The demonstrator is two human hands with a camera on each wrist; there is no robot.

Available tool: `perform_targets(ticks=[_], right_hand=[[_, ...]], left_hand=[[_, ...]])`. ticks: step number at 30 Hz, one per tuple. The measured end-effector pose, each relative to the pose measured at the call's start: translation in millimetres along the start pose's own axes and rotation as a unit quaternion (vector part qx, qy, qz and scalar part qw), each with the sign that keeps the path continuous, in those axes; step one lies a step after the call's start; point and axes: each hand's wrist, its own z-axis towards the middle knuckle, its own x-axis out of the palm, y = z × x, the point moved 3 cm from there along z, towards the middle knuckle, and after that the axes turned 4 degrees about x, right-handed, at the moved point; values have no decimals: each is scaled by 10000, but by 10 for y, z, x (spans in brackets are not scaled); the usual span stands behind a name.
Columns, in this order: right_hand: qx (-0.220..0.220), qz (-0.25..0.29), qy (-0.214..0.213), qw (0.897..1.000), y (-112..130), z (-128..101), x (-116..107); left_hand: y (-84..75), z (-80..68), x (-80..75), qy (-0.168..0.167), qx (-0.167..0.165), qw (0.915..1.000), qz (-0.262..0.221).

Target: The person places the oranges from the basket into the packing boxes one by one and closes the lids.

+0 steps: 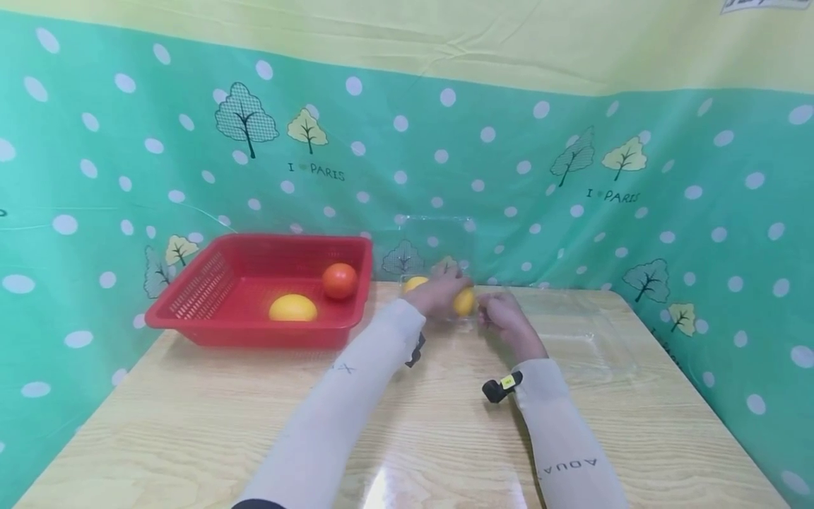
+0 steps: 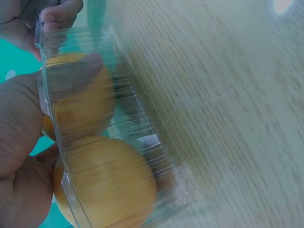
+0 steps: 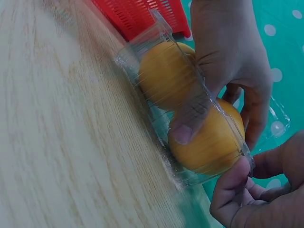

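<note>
We see the left hand clasped over a clear clamshell box of two oranges at the bench's far edge, fingers curled round it. The right hand pinches its corner; a red basket stands just left.

One red basket, one clear plastic clamshell box, two yellow-orange fruits inside the box, one yellow-orange fruit and one red-orange fruit in the basket, two hands, one wooden surface
</note>
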Motion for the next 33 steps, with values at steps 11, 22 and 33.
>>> perform_targets(ticks=[11,22,33], right_hand=[[-65,101,69,9999,-13,30,0],[-58,37,79,9999,-4,24,14],[-153,-59,60,9998,-19,32,-19]], left_hand=[[15,-34,-78,-71,200,9990,-384],[144,-149,-199,-1129,-85,9821,-1503],[447,-256,-199,-3848,-1221,8726,-2750]])
